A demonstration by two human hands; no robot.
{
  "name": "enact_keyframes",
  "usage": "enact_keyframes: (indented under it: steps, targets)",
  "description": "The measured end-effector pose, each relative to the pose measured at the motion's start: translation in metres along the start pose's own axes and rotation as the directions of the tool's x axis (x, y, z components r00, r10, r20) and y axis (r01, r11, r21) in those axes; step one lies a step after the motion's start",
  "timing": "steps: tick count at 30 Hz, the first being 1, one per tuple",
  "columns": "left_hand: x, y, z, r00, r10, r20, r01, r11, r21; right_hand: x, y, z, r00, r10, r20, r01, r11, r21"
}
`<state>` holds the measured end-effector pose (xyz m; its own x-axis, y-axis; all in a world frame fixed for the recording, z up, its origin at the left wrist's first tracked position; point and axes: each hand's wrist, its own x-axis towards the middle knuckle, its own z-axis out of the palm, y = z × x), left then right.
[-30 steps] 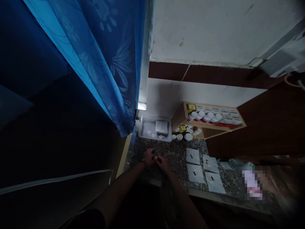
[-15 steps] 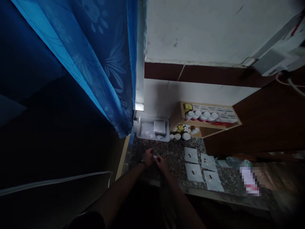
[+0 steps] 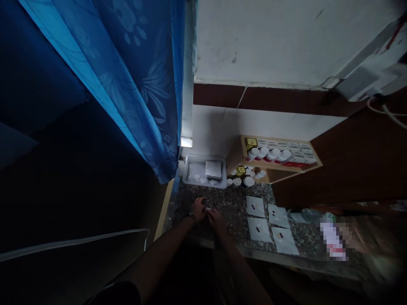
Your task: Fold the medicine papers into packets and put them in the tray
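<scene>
My left hand (image 3: 198, 209) and my right hand (image 3: 217, 219) meet over the speckled stone counter (image 3: 233, 203), fingers pinched together on a small white piece of paper (image 3: 207, 209) between them. The left wrist wears a dark band. To the right lie several white paper squares (image 3: 256, 206), each with small dark tablets on it.
A white tray (image 3: 188, 169) with folded papers sits at the back of the counter. A wooden rack (image 3: 280, 154) holds white-capped bottles and boxes. A blue flowered curtain (image 3: 133, 84) hangs at the left. A clear plastic bag (image 3: 313, 215) lies further right.
The hands have stayed together on the small paper with only slight finger movement. The view shifted a little to the right a second ago and then held.
</scene>
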<state>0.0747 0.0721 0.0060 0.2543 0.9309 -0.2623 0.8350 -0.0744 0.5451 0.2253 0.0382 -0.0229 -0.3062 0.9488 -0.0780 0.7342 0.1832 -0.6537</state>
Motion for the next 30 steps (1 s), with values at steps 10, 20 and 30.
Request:
enact_keyframes:
  steps: [10,20,30]
  targets:
    - [-0.001,0.001,0.005,0.999,-0.036,0.003,0.036,0.997,-0.073,0.005,0.002,0.006,0.956,0.283,-0.078,-0.253,0.929,0.27]
    - [-0.007,-0.004,0.009,0.994,-0.02,-0.103,0.011,0.996,-0.09,0.01,0.009,0.005,0.964,0.266,-0.021,-0.246,0.919,0.308]
    - [-0.014,-0.007,0.008,0.943,0.332,0.012,-0.333,0.942,0.039,0.012,0.016,0.006,0.974,0.226,0.023,-0.219,0.909,0.353]
